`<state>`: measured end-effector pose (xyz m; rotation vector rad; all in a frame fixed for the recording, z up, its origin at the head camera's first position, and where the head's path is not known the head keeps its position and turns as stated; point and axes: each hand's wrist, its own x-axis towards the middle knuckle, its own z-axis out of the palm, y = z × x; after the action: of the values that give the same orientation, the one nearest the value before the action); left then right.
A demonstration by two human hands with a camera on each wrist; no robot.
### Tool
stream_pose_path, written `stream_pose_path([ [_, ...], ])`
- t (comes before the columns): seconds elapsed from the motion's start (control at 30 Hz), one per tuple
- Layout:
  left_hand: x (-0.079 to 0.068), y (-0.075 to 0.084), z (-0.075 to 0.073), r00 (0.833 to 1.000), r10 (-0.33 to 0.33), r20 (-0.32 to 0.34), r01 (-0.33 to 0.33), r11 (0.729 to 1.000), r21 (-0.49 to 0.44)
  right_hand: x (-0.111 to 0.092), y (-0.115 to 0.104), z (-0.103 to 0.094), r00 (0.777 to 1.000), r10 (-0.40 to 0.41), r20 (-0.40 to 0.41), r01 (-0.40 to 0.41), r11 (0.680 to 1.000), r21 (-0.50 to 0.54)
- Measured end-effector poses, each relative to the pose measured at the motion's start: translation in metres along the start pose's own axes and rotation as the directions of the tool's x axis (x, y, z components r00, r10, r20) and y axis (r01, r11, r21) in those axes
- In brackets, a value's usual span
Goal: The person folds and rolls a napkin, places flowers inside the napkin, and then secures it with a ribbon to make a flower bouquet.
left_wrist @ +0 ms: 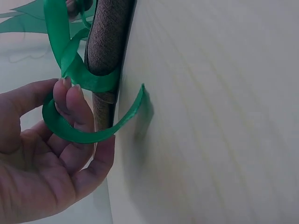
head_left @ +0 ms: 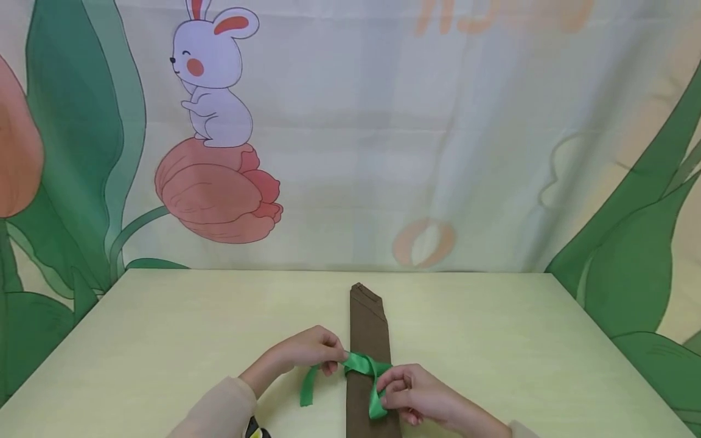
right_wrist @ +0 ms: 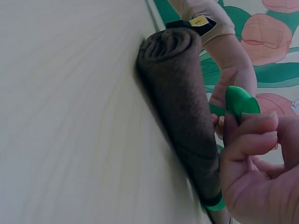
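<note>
A brown rolled-up cloth [head_left: 369, 328] lies lengthwise on the table, its coiled end showing in the right wrist view. A green satin ribbon [head_left: 358, 363] goes around the roll and crosses over itself on top. On the left of the roll, my left hand [head_left: 312, 351] pinches the ribbon between thumb and fingertips. A loose tail of ribbon [left_wrist: 79, 135] curves below those fingers, its tip over the table. To the right, my right hand [head_left: 418, 395] pinches a folded length of ribbon [right_wrist: 240, 100] that hangs over the roll.
The pale table [head_left: 219, 316] extends to both sides of the roll. Behind its far edge hangs a curtain [head_left: 339, 152] printed with a rabbit, tulips and leaves. A black and yellow object [head_left: 254, 429] is at the left sleeve.
</note>
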<state>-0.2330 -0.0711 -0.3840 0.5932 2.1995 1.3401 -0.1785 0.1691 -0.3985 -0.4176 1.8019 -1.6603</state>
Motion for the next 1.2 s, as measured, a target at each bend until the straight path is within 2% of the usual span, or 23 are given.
stream_pose_path([
  [0.07,0.001,0.001,0.001,1.000,0.011,-0.002,-0.011,1.000,-0.005,0.001,-0.001,0.000,0.998,-0.013,0.063,0.012,1.000,0.021],
  [0.17,0.002,0.002,0.001,1.000,0.017,-0.007,-0.017,1.000,-0.012,0.002,-0.002,-0.001,0.997,0.006,0.081,-0.009,0.999,0.036],
  [0.33,0.001,0.003,-0.002,1.000,-0.005,-0.021,0.005,1.000,-0.020,0.001,0.000,-0.005,0.998,0.043,-0.046,-0.044,0.999,-0.018],
  [0.4,0.000,0.003,-0.003,1.000,-0.008,-0.029,0.008,1.000,-0.029,0.001,0.000,-0.006,0.997,0.043,-0.057,-0.044,0.999,-0.016],
  [0.47,0.000,0.005,-0.003,0.999,0.002,-0.033,-0.004,0.999,-0.040,0.000,0.000,-0.007,0.999,0.032,-0.022,-0.031,1.000,0.001],
  [0.6,0.003,0.009,0.000,0.998,0.027,-0.049,-0.031,0.996,-0.083,0.003,0.001,-0.006,0.991,0.009,0.134,-0.022,0.996,0.090],
  [0.7,0.005,0.012,0.002,0.997,0.042,-0.062,-0.048,0.994,-0.101,0.005,0.002,-0.006,0.987,0.001,0.160,-0.017,0.995,0.100],
  [0.77,0.006,0.014,0.003,0.997,0.044,-0.065,-0.051,0.993,-0.110,0.006,0.002,-0.006,0.993,0.005,0.116,-0.013,0.997,0.071],
  [0.9,0.004,0.014,0.003,0.998,0.039,-0.054,-0.045,0.993,-0.111,0.007,0.003,-0.006,0.999,0.011,-0.041,-0.011,1.000,-0.013],
  [1.03,0.002,0.013,0.003,0.999,0.033,-0.037,-0.037,0.993,-0.113,0.009,0.004,-0.006,0.984,-0.025,-0.179,0.004,0.994,-0.113],
  [1.2,0.000,0.011,0.003,0.999,0.025,-0.031,-0.028,0.993,-0.118,0.011,0.003,-0.006,0.956,-0.081,-0.281,0.018,0.975,-0.220],
])
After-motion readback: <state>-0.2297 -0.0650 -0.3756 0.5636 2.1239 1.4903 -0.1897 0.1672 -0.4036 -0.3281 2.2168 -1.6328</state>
